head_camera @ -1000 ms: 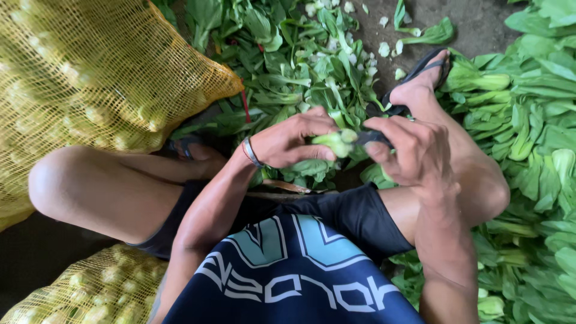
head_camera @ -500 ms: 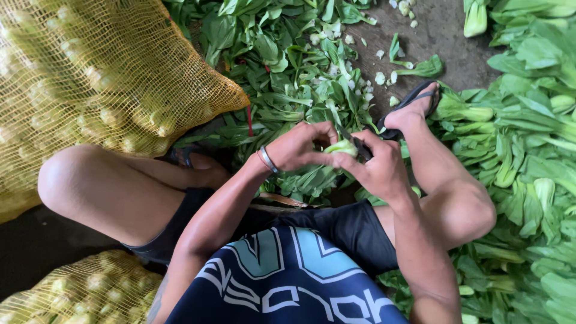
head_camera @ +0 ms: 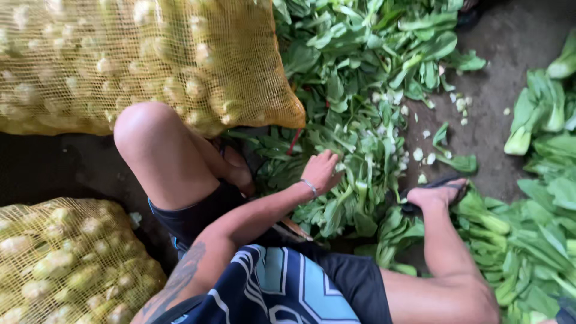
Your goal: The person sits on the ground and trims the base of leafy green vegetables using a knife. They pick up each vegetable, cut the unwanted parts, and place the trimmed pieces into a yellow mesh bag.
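Green leafy greens (head_camera: pixel 354 90), yellow mesh sacks (head_camera: pixel 120 60), black sandal (head_camera: pixel 435 185).

You get soft, even daylight from above, with no glare. The heap of cut green leaves (head_camera: pixel 366 102) and the yellow mesh sack of pale round vegetables (head_camera: pixel 138 60) show bright and fairly sharp. Deep shadow fills the dark gap of floor (head_camera: pixel 54 174) beneath that sack. Your left hand (head_camera: pixel 323 171) looks slightly soft.
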